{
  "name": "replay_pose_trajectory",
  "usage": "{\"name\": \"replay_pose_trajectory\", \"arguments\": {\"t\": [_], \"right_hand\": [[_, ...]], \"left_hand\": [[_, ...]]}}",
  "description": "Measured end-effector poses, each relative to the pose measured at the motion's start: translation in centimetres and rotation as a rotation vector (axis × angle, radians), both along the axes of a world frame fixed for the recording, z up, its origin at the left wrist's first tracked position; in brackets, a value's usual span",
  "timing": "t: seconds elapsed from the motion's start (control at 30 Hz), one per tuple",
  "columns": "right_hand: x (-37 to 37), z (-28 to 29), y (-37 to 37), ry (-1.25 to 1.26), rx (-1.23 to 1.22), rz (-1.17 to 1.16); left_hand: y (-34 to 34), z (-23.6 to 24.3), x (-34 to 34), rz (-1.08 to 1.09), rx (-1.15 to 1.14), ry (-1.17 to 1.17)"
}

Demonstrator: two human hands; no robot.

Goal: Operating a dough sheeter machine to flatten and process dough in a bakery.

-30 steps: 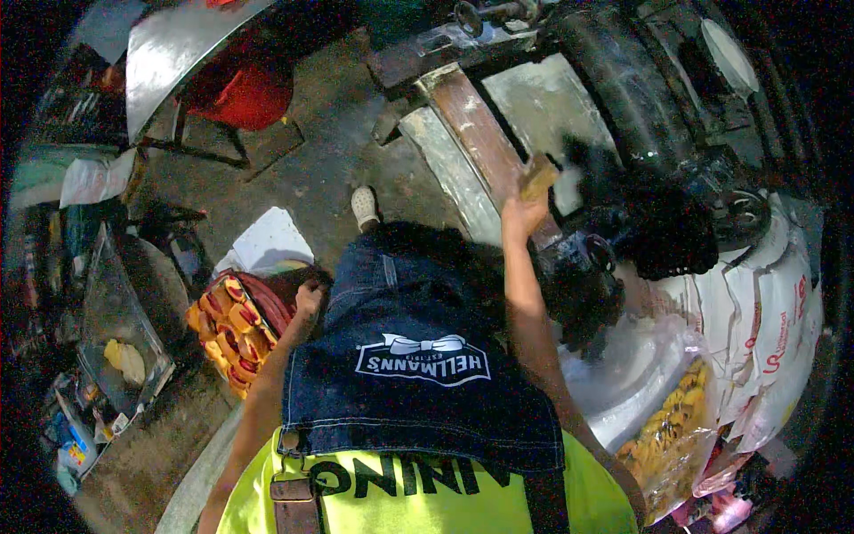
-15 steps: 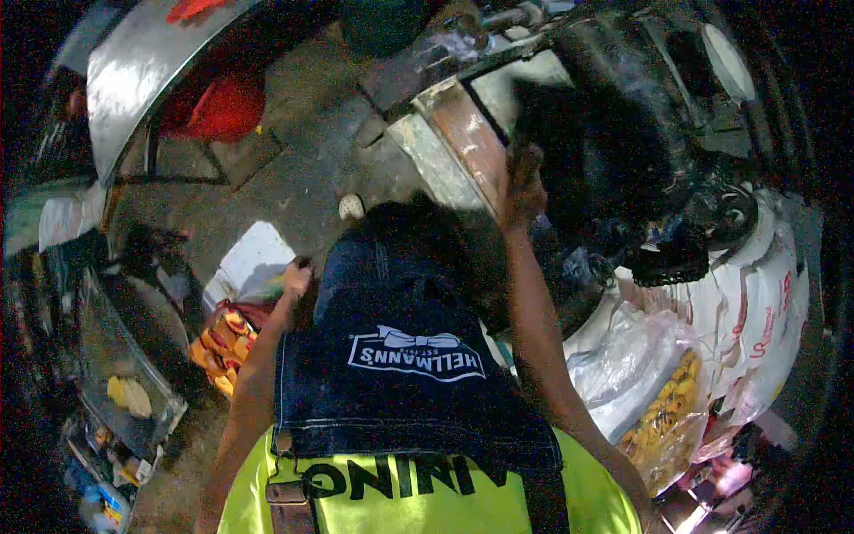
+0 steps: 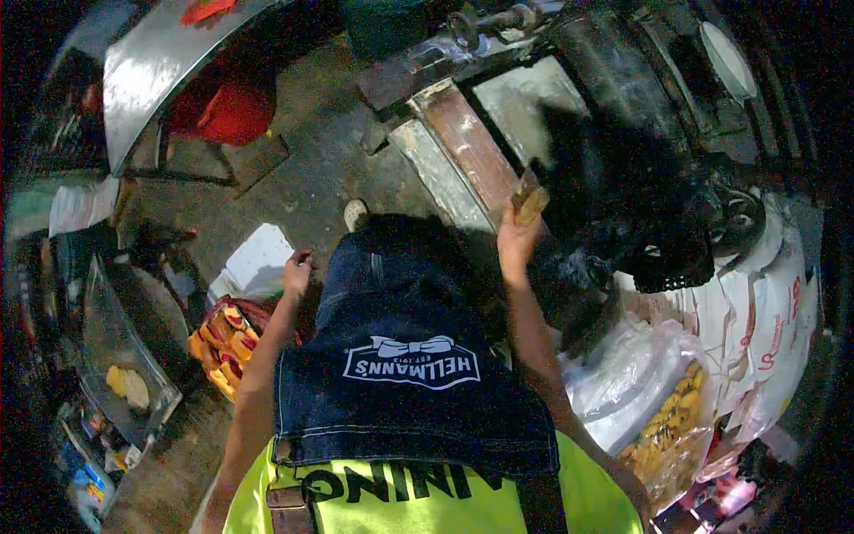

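Observation:
My right hand (image 3: 518,242) is closed around a flat, yellow-brown piece (image 3: 532,201) of a kind I cannot make out; it juts out beyond the fingers. This hand is over the near end of a long brown panel (image 3: 471,133) on a dark metal appliance. My left hand (image 3: 298,272) hangs low beside my dark denim apron (image 3: 382,392), its fingers curled, and whether anything is in them is hidden. Near the left hand are a white sheet or lid (image 3: 256,260) and a box with an orange-and-red food pattern (image 3: 222,343).
Right of me, a clear plastic bag of yellow, rounded pieces (image 3: 672,409) lies by stacked white cartons (image 3: 756,311). A black grate-like part (image 3: 672,262) is farther up. At the left are a clear-sided case (image 3: 133,356), a metal counter (image 3: 165,71) and a red object (image 3: 238,111).
My right hand has come back toward me and turned, so the yellow-brown piece now shows. My left hand stays nearly in place. The view has shifted slightly.

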State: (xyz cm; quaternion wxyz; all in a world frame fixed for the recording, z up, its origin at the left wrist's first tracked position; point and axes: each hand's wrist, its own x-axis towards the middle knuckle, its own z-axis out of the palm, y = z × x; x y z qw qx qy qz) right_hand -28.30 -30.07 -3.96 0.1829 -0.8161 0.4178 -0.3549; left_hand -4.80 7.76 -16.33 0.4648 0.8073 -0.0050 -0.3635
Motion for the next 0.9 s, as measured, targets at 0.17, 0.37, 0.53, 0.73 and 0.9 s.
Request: {"name": "replay_pose_trajectory", "arguments": {"t": [0.17, 0.37, 0.53, 0.73, 0.9], "right_hand": [[4.6, 1.5, -1.2, -0.009, 0.239, -0.155], [0.5, -0.6, -1.4, -0.226, 0.14, -0.072], [7.7, 0.8, -2.3, -0.152, 0.26, -0.118], [1.5, 0.8, -1.2, -0.059, 0.126, -0.166], [10.2, -3.1, -4.3, -0.043, 0.061, -0.228]], "left_hand": [[0.3, 2.4, -5.0, -0.278, 0.362, -0.209], [5.2, 2.0, -7.9, -0.094, 0.334, -0.223], [6.0, 4.6, -8.5, -0.23, 0.603, -0.019], [3.1, 4.9, -4.5, 0.143, 0.364, 0.015], [6.1, -5.5, -1.2, -0.206, 0.347, -0.059]]}}
